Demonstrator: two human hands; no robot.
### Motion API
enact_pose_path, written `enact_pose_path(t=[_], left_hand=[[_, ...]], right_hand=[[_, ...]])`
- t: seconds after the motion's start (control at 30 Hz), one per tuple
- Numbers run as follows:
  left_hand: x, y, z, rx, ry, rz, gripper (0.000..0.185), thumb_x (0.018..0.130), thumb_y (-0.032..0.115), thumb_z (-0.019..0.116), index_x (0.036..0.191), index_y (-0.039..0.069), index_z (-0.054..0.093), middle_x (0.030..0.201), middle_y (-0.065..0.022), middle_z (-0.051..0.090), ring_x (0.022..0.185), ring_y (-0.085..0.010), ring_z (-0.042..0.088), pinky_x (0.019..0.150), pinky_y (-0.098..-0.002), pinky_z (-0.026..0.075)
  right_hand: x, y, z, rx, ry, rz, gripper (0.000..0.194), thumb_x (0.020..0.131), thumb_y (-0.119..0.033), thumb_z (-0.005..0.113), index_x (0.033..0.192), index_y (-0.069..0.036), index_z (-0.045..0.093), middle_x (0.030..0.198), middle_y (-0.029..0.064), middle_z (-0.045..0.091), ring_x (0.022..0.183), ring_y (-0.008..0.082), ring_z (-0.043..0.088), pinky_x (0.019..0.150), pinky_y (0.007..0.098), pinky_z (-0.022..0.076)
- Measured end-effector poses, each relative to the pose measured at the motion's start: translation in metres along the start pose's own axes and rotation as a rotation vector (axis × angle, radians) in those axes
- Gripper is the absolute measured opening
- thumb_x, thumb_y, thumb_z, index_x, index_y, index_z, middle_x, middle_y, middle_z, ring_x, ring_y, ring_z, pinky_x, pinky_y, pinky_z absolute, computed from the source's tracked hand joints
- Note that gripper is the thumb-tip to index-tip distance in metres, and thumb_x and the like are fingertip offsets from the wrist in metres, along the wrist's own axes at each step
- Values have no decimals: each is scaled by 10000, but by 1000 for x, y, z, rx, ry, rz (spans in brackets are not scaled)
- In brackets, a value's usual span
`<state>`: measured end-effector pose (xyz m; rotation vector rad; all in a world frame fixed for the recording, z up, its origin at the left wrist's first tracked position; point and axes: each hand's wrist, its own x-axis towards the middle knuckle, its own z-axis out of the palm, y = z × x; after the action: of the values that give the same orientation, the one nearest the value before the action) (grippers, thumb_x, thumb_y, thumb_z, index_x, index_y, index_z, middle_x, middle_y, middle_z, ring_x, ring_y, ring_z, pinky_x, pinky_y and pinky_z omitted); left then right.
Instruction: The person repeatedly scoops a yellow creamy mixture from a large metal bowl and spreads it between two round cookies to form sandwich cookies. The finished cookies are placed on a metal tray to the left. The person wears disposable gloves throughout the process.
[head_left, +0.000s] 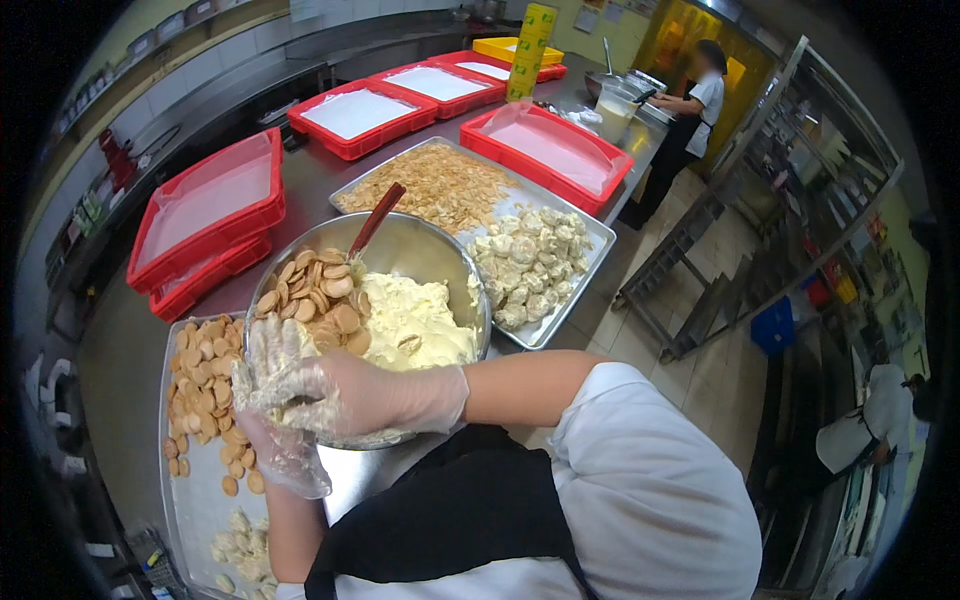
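A large steel mixing bowl (442, 234) holds pale yellow cream (420, 319) and, at its left, a heap of round flat biscuits (322, 289). A spatula with a red handle (379, 219) leans in the bowl. My left hand (281, 420) and my right hand (337, 394), both in clear gloves smeared with cream, meet over the bowl's near left rim. Whether something lies between the palms is hidden. Left of the bowl, a tray (202, 517) carries plain biscuits and some cream-coated pieces. Behind, another metal tray (517, 201) bears flaked nuts (435, 180) and cream-coated biscuits (529, 262).
Lined red crates (206, 206) are stacked at the left; a lined red crate (551, 154) stands behind the tray. More red crates (364, 112) hold white contents. One co-worker (694, 105) stands at the table's far end, another person (862, 427) at far right. A metal rack (705, 202) stands right.
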<state>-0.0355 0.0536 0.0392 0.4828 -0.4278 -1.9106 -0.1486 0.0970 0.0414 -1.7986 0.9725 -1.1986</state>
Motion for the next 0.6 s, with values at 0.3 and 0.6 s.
enact_pose_path(t=[0.3,0.6], left_hand=[[18,5,-22,25,-176,-165,315,964,227,418,1173,17,524,1045,-109,617,876,-198,639,693,-307,567],[24,0,-44,-56,-261,-193,404,979,315,375,1210,14,515,1145,-119,601,969,-228,624,776,-336,544]], right_hand=[[9,11,-30,-808,231,-544,340,771,-229,668,1099,-144,647,1020,82,595,975,289,557,846,409,452],[18,14,-26,-743,-40,-12,307,779,-207,649,1069,-105,638,950,161,607,887,354,593,785,426,479]])
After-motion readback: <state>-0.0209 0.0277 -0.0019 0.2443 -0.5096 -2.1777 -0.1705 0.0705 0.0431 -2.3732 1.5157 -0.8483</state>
